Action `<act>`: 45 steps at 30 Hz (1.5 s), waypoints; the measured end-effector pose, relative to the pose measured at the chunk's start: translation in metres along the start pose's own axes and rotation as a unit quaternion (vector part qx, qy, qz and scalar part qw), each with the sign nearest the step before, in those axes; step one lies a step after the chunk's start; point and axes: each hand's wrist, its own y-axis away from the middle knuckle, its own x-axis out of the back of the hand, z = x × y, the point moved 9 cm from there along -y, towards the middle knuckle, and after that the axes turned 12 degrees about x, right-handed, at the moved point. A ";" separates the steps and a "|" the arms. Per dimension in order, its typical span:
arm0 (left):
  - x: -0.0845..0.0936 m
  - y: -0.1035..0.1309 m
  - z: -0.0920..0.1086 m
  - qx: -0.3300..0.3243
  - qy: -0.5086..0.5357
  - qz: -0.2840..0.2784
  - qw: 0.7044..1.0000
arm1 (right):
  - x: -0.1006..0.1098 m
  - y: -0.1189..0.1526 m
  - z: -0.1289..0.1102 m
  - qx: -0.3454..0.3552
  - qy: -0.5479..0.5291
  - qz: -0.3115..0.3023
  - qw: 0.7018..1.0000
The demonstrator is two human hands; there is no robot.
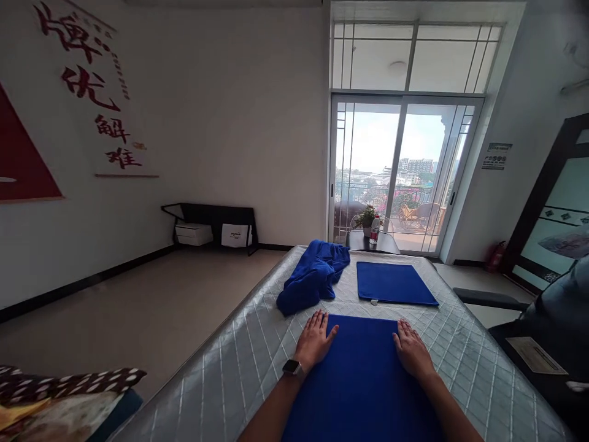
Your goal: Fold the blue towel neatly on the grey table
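Observation:
A blue cloth (363,380) lies flat and smooth at the near end of the quilted silver surface. My left hand (315,341), with a watch on its wrist, rests flat at the cloth's upper left corner, thumb spread. At the upper right corner my right hand (413,351) lies flat with its fingers stretched forward. Neither hand holds anything. Beyond them, a second blue cloth (396,283) is laid out flat, with a small white tag at its near edge. To its left sits a crumpled blue cloth (315,276) in a loose heap.
The silver padded surface (239,362) extends under all the cloths. Past its far end stands a small table with a plant (366,217) and a bottle (374,229). A person in dark clothing (561,313) is at the right edge. Patterned fabric (69,399) lies at the lower left.

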 end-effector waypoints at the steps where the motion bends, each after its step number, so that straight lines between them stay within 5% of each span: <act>1: 0.000 0.000 0.000 -0.001 0.000 0.002 1.000 | 0.002 0.001 -0.001 0.000 0.001 0.003 1.000; 12: -0.002 -0.002 -0.005 0.011 0.002 0.000 1.000 | -0.004 0.009 -0.006 0.002 -0.004 -0.014 1.000; 18: 0.005 -0.008 -0.035 0.057 0.000 0.016 0.998 | -0.005 0.009 -0.005 -0.009 0.009 -0.015 1.000; 25: 0.038 -0.008 -0.070 0.103 0.008 0.094 0.990 | -0.002 0.011 -0.005 -0.014 0.020 -0.016 1.000; 30: 0.050 -0.005 -0.058 0.081 0.028 0.106 0.991 | 0.009 0.011 0.000 -0.014 0.012 0.001 1.000; 35: 0.044 -0.003 -0.040 0.058 0.046 0.091 0.993 | 0.014 0.007 0.004 -0.020 -0.001 0.031 0.999; 45: 0.029 -0.009 -0.044 0.064 0.065 0.052 0.994 | -0.005 0.003 0.009 -0.021 0.012 0.002 1.000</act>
